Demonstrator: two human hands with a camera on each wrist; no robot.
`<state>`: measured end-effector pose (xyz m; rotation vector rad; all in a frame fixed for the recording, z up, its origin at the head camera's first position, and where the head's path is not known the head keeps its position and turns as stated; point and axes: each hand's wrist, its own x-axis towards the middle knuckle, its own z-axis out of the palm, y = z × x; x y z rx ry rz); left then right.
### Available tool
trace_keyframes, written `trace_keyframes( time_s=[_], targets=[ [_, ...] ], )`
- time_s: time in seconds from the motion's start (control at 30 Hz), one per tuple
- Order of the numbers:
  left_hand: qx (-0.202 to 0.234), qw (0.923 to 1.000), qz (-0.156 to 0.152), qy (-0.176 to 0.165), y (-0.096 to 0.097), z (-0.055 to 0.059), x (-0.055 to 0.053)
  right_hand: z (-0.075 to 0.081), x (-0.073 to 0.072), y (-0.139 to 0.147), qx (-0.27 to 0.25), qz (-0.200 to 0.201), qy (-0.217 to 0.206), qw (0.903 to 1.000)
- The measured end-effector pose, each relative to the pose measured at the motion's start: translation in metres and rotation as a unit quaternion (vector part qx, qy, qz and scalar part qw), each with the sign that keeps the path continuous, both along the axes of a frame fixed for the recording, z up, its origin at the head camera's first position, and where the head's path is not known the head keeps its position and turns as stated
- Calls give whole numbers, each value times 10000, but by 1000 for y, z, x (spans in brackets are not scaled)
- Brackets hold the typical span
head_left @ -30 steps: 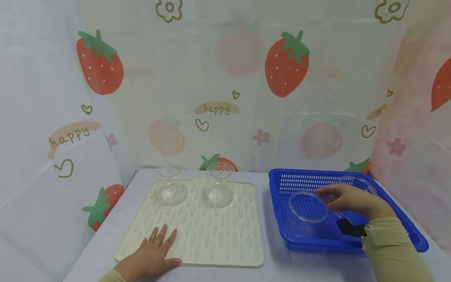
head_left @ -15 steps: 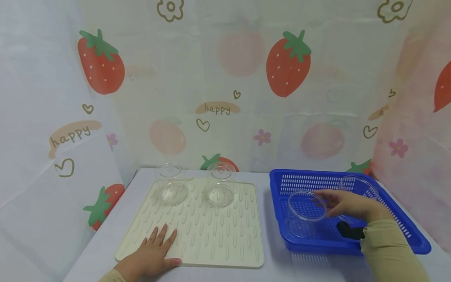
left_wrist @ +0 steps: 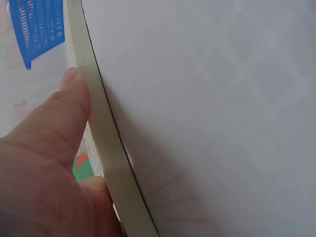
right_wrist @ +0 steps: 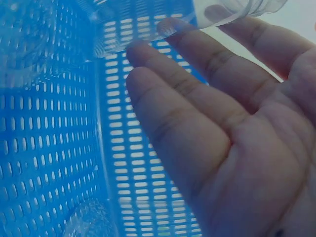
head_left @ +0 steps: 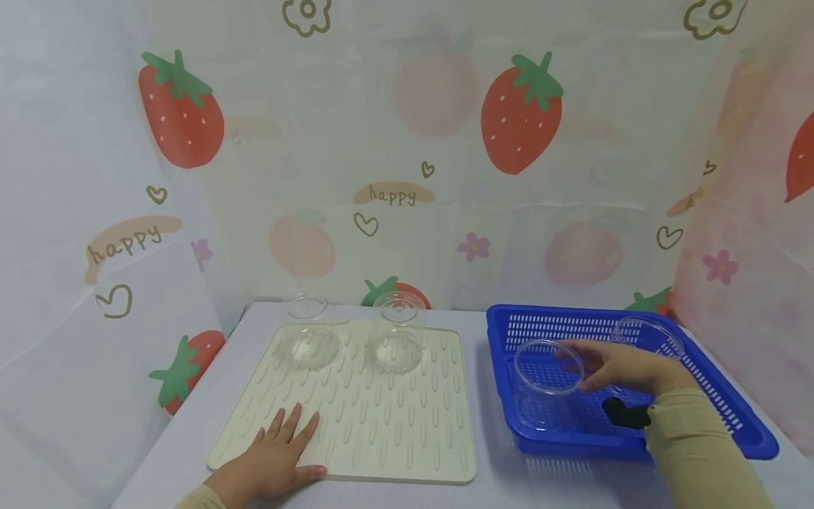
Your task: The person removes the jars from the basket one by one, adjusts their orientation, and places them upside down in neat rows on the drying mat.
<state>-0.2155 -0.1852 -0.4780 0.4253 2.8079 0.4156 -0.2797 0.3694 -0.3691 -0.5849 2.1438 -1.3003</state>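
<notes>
My left hand (head_left: 276,452) lies with spread fingers on the near left of a cream ridged mat (head_left: 375,424); the left wrist view shows its thumb against the mat's edge (left_wrist: 106,133). Over the blue basket (head_left: 585,445), my right hand (head_left: 626,367) pinches a clear cup (head_left: 548,392) near its rim, thumb in front and fingers behind. In the right wrist view, the upper fingers (right_wrist: 217,54) touch the cup wall (right_wrist: 222,10), while the lower ones extend free. Whether the cup's base touches the basket floor, I cannot tell.
Two clear cups, a left one (head_left: 314,350) and a right one (head_left: 398,352), stand on the mat's far part. Another clear cup (head_left: 645,336) is at the basket's back right, partly behind my right hand. A printed curtain (head_left: 439,233) closes the back and sides.
The right hand has closed in on the cup, its fingers now reaching behind the rim. Hand and cup have shifted slightly left and up. The left hand stays in place.
</notes>
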Motion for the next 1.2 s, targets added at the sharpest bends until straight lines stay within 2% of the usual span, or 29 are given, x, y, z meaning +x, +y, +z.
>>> trace_keyframes(
  time_s=[0.07,0.37,0.57,0.83,1.07,1.2],
  targets=[
    [24,10000,8,15,0,-1,0,-1,-2,-1,23,-16,7,10000],
    [-67,9998,11,-187,5,15,5,-4,-7,-11,485,-224,351,9980],
    [-81,9997,-53,-215,6,21,8,-8,-11,-14,818,-541,309,9947],
    [-51,9998,12,-204,4,17,6,-11,-13,-15,744,-450,323,9957],
    [-15,10000,-69,-53,0,4,2,-12,-13,-14,808,-519,463,9943],
    [3,9999,-68,-150,1,7,3,-11,-12,-15,662,-587,612,9942]
  ],
)
